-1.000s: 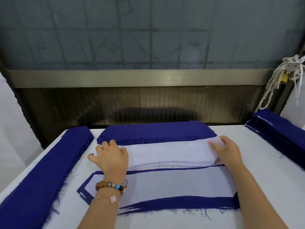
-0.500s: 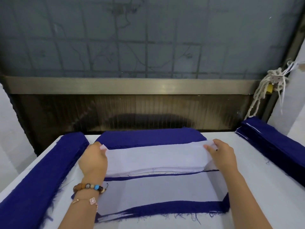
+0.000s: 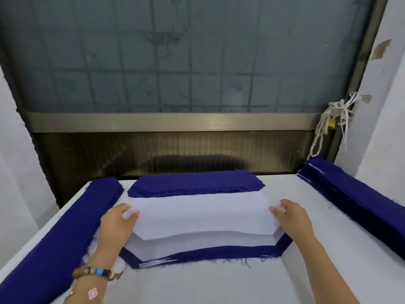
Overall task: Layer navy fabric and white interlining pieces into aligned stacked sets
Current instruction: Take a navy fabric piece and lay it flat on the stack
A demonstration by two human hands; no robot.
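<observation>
A white interlining piece (image 3: 201,216) is lifted off the table between my hands. My left hand (image 3: 117,224) pinches its left end and my right hand (image 3: 293,218) pinches its right end. Below it lies the layered set (image 3: 197,253): navy fabric with white interlining on top, navy border showing along the near edge. Part of the white interlining stack behind is hidden by the held piece. A stack of navy pieces (image 3: 195,183) sits behind it.
A long navy fabric stack (image 3: 54,238) runs down the table's left side, another navy stack (image 3: 355,198) down the right. The white table (image 3: 219,286) ends at a dark panel and window behind. A bundle of white cord (image 3: 328,123) hangs at the right.
Both hands went from resting on the white stack to pinching the top sheet's ends; the sheet has risen and come toward me over the layered set.
</observation>
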